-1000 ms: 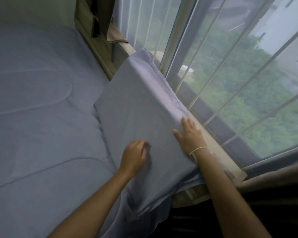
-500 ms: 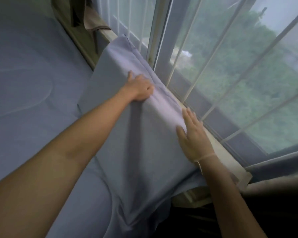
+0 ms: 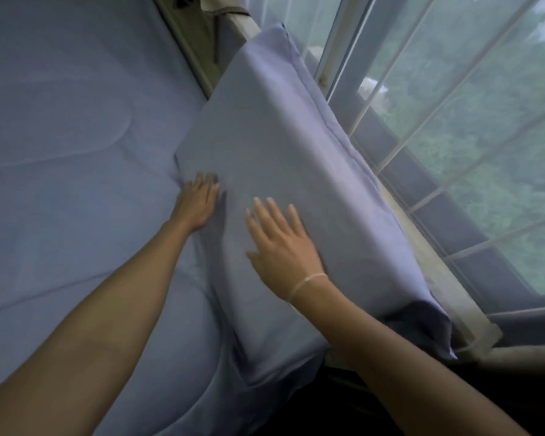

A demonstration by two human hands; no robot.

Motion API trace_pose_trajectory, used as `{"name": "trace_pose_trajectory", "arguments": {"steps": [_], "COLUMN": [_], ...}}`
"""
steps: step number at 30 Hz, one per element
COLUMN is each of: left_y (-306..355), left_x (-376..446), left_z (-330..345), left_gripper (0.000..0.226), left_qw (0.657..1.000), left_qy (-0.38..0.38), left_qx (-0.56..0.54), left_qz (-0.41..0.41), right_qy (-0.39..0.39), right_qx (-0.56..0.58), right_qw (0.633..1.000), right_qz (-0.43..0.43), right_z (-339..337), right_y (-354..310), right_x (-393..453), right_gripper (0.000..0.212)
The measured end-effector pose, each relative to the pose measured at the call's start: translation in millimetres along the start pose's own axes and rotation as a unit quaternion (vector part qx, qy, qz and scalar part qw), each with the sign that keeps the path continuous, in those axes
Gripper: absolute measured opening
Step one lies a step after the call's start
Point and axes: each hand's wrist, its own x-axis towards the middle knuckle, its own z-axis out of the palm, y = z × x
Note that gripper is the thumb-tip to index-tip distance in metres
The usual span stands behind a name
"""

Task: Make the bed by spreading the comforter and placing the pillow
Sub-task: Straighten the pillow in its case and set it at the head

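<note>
A lavender pillow leans tilted against the window ledge at the bed's right side, its lower edge resting on the matching quilted comforter, which lies spread flat over the bed. My left hand lies flat at the pillow's lower left edge, where it meets the comforter. My right hand, a thin band on its wrist, rests palm down with fingers spread on the pillow's near face. Neither hand grips anything.
A barred window with a sheer curtain runs along the right. A wooden ledge lies beneath it, and a wooden bed frame edges the far right of the mattress. Dark floor shows past the bed's near corner.
My left hand came down from the pillow's top edge to its lower left edge. My right hand slid from the pillow's window-side edge onto its front face.
</note>
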Motion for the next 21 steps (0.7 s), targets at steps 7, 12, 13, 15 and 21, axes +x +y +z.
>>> {"name": "trace_pose_trajectory", "arguments": {"steps": [7, 12, 13, 15, 21], "left_y": [-27.6, -6.9, 0.0, 14.0, 32.5], "left_x": [-31.6, -72.7, -83.8, -107.5, -178.2], "left_z": [31.7, 49.2, 55.3, 69.6, 105.9], "left_gripper": [0.058, 0.060, 0.061, 0.066, 0.102], "left_qw": [0.996, 0.998, 0.999, 0.999, 0.997], "left_qy": [-0.087, -0.037, -0.020, -0.016, -0.052], "left_qx": [0.020, -0.023, -0.030, -0.031, -0.062], "left_qz": [-0.016, -0.039, -0.031, -0.011, -0.017], "right_qy": [-0.240, -0.199, -0.162, -0.053, 0.069], "right_qx": [-0.165, -0.103, -0.076, -0.021, -0.055], "right_qw": [0.944, 0.956, 0.969, 0.993, 0.980], "right_qz": [-0.157, -0.189, -0.170, -0.104, 0.181], "right_z": [80.8, 64.8, 54.5, 30.2, -30.2], "right_y": [-4.0, -10.0, -10.5, -7.7, 38.9], "right_x": [-83.4, -169.6, -162.4, -132.6, -69.4], "right_gripper": [0.058, 0.046, 0.040, 0.036, 0.060]}}
